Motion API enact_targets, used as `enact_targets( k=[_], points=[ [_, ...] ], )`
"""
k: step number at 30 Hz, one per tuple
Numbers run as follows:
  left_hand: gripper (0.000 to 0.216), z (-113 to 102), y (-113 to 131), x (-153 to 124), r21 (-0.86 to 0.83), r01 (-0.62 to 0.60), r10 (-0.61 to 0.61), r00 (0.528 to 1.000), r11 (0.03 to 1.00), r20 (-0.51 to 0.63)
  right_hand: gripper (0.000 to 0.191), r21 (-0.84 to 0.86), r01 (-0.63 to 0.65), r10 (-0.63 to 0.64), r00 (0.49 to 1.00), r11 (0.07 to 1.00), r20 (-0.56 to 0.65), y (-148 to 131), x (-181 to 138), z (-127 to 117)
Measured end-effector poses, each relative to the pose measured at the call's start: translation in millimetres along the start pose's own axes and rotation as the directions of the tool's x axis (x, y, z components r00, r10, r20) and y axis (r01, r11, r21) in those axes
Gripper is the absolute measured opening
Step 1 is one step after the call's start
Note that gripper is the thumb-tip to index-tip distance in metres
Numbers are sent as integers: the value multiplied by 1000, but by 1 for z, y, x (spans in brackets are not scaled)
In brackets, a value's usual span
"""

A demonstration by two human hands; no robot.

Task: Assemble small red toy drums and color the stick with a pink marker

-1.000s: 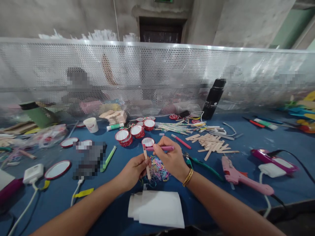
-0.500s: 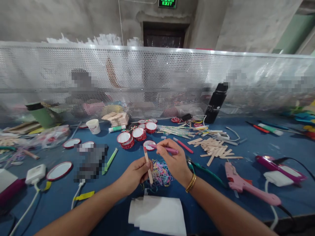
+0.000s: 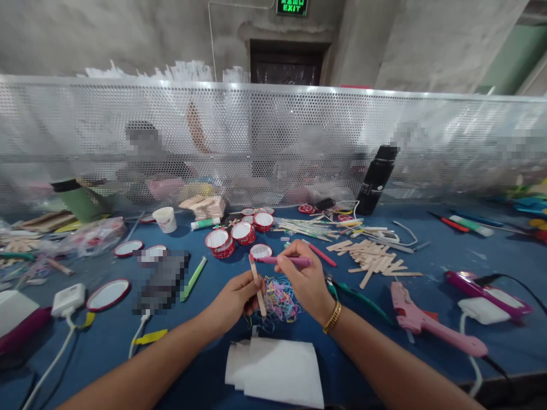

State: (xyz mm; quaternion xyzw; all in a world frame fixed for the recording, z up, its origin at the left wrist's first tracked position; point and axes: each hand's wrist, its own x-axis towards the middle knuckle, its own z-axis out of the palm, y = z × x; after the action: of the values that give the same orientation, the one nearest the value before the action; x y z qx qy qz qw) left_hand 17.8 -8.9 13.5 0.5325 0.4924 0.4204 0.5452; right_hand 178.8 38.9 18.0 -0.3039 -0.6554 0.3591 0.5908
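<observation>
My left hand pinches a flat wooden craft stick that stands nearly upright, its top end coloured red. In my right hand is a pink marker, held like a pen, its tip at or very near the red end of the stick. Below and between the hands lies a tangle of colourful elastic bands. White paper sheets lie in front of me. Just beyond the stick is a round white lid with a red rim.
Loose craft sticks lie to the right, near green-handled pliers and a pink glue gun. Red-and-white tins and a paper cup stand behind. A black bottle leans by the perforated metal screen.
The marker has turned to lie more level, with its tip closer to the stick's red end. My left hand keeps the stick almost still.
</observation>
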Motion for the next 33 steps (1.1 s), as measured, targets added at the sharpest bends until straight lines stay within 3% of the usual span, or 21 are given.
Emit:
enact_targets(
  k=[19, 26, 33],
  points=[
    [46, 0, -5, 3, -43, -20, 22, 998, 999, 52, 19, -150, 69, -68, 998, 986, 9, 0, 0, 1],
    [48, 1, -3, 3, -31, -12, 14, 999, 999, 47, 16, -66, 43, -41, 999, 997, 29, 0, -3, 2],
    [49, 1, -2, 2, 27, -6, 5, 999, 1000, 40, 18, -130, 69, -68, 998, 989, 6, -3, -1, 1]
  ],
)
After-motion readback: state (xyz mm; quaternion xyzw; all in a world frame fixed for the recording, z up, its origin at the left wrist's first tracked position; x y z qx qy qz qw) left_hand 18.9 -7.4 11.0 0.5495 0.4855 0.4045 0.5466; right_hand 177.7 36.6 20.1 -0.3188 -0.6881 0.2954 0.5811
